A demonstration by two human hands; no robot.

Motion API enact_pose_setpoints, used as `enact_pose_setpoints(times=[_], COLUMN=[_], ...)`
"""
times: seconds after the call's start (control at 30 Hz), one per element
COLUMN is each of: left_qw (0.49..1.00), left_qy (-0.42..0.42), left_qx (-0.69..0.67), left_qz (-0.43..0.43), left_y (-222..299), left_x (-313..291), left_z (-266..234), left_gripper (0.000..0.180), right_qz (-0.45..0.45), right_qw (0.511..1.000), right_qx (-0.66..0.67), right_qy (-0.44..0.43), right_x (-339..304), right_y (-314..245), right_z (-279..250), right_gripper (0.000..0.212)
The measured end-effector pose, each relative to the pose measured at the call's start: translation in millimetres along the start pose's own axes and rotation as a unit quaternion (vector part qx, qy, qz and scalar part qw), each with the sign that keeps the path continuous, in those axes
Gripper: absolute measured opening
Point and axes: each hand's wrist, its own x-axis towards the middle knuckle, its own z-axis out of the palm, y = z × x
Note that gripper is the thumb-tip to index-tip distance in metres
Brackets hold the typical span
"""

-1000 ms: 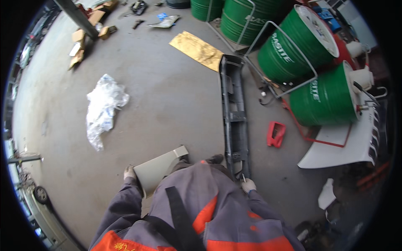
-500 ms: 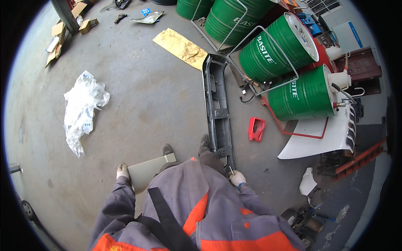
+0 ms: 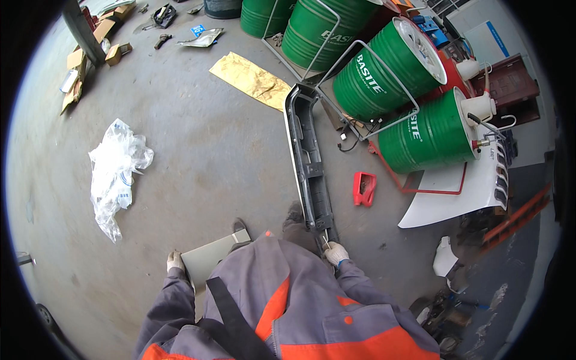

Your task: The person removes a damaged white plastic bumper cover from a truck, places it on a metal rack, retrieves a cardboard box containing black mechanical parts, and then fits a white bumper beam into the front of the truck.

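At the lower left, my left hand (image 3: 174, 262), in a white glove, is closed on the left edge of a flat beige panel (image 3: 210, 257). The panel's right end lies beside my shoe, and my body hides part of it. My gloved right hand (image 3: 336, 254) is closed at the near end of a long dark car bumper (image 3: 311, 168). A thin pale rod (image 3: 326, 236) sticks out from its fingers. The bumper lies lengthwise ahead of me, its ribbed hollow inside showing and a light strip along its left edge.
Green drums (image 3: 427, 132) in metal frames stand at the right, near a cut red jug (image 3: 365, 188) and a white curved panel (image 3: 453, 198). Clear plastic wrap (image 3: 120, 174) lies at the left. Yellow paper (image 3: 251, 80) touches the bumper's far end. Cardboard (image 3: 77, 60) lies far left.
The bumper has tipped a little, so its light outer edge now shows on the left. My right hand has shifted slightly left with it. The left hand stays at the panel.
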Motion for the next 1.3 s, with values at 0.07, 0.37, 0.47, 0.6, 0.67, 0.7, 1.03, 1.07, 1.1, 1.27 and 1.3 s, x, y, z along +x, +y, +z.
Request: enact_pose_setpoints(times=[0.07,0.37,0.47,0.6,0.67,0.7,1.03,1.07,1.1,1.27,1.3], left_qw=[1.0,0.998,0.997,1.0,0.997,0.995,0.987,0.99,0.989,0.971,0.962], left_qy=[-0.006,0.005,0.026,-0.005,0.016,0.025,0.063,0.047,0.055,0.09,0.087], left_qx=[0.012,0.059,0.058,0.013,0.052,0.072,-0.059,-0.049,-0.062,-0.023,-0.026], left_qz=[0.013,0.028,0.041,0.014,0.046,0.062,0.135,0.126,0.122,0.221,0.257], left_y=[8.7,42.9,59.0,90.0,106.0,114.6,236.2,250.7,261.4,326.3,325.9], left_x=[-3.5,-50.4,-66.8,-93.3,-114.8,-127.7,-225.1,-241.4,-255.2,-283.5,-272.8], left_z=[-2.1,18.1,56.0,135.3,169.6,183.8,272.4,277.6,283.8,288.4,288.6], left_gripper=[0.059,0.046,0.045,0.045,0.043,0.043,0.039,0.037,0.037,0.03,0.028], right_qz=[0.027,0.044,0.063,-0.038,-0.014,0.039,0.096,0.086,0.066,-0.049,-0.103], right_qw=[0.999,0.997,0.994,0.999,0.999,0.994,0.988,0.992,0.996,0.99,0.985], right_qx=[0.039,0.051,0.074,-0.02,0.049,0.101,0.087,0.062,0.03,0.127,0.136], right_qy=[-0.025,-0.036,-0.055,0.027,-0.013,-0.033,-0.079,-0.069,-0.058,-0.048,-0.037], right_x=[-0.7,35.0,60.8,131.5,138.8,141.4,218.2,225.3,233.7,266.9,269.9], right_y=[-0.4,46.1,76.8,164.9,171.7,176.2,305.7,308.5,302.8,220.5,188.7], right_z=[-2.7,-37.8,-66.5,-94.3,-139.4,-164.3,-228.0,-225.9,-229.2,-242.6,-250.5], right_gripper=[0.038,0.041,0.036,0.032,0.033,0.033,0.039,0.038,0.037,0.027,0.027])
